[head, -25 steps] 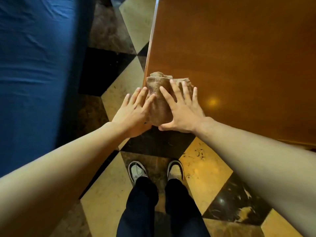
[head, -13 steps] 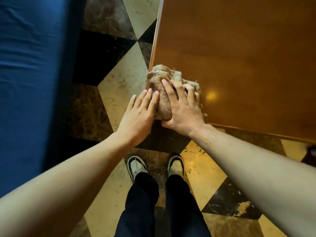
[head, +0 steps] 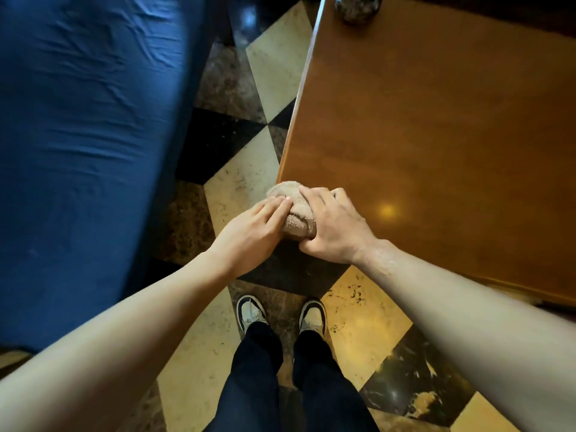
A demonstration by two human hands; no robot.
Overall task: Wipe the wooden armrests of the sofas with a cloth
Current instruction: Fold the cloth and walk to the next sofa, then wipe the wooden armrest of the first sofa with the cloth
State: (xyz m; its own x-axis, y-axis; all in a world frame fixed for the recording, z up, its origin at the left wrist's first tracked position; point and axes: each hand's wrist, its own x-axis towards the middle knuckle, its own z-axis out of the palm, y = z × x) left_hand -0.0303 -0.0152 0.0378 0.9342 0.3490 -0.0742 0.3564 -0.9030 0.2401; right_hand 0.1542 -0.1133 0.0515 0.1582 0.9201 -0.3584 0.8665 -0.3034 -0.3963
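A tan terry cloth (head: 296,213) is bunched into a wad at the near left corner of a brown wooden table top (head: 436,135). My right hand (head: 330,227) curls over the cloth's right side and grips it. My left hand (head: 252,233) lies flat against its left side, fingertips resting on the fabric. A blue sofa seat (head: 81,135) fills the left of the head view. No wooden armrest shows in the frame.
Checkered marble floor (head: 258,67) runs as a narrow aisle between the sofa and the table. My feet in white and black shoes (head: 280,314) stand just below the table corner. A dark round object (head: 357,6) sits at the table's far edge.
The cloth has been gathered from a spread patch into a tight wad and drawn to the table's corner. My right fingers have curled around it, and my left hand has closed in.
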